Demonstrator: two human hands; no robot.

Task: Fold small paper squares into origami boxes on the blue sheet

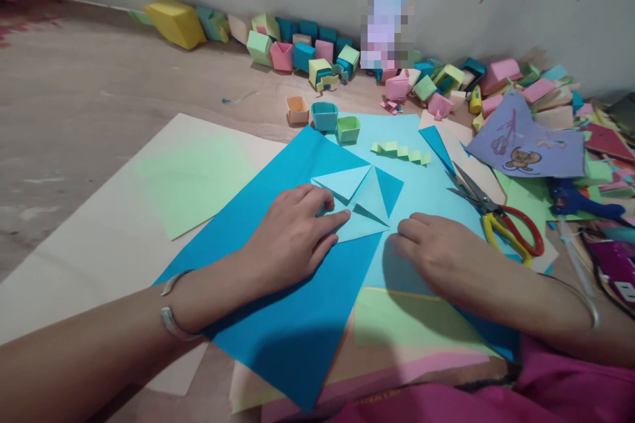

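Folded paper (358, 201) under left hand (292, 238)

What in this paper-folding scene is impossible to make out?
Head view, all of it:
- Folded light blue paper square: its near-left corner is hidden under the left hand.
- Pale blue sheet: the right hand covers whatever lies under its palm.
- Pixelated patch at the back: blurred, contents unreadable.
- Dark purple packet at the right edge: cut off by the frame.

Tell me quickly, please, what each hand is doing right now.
Left hand: open, pressing down on the folded paper.
Right hand: open, resting beside it, holding nothing.
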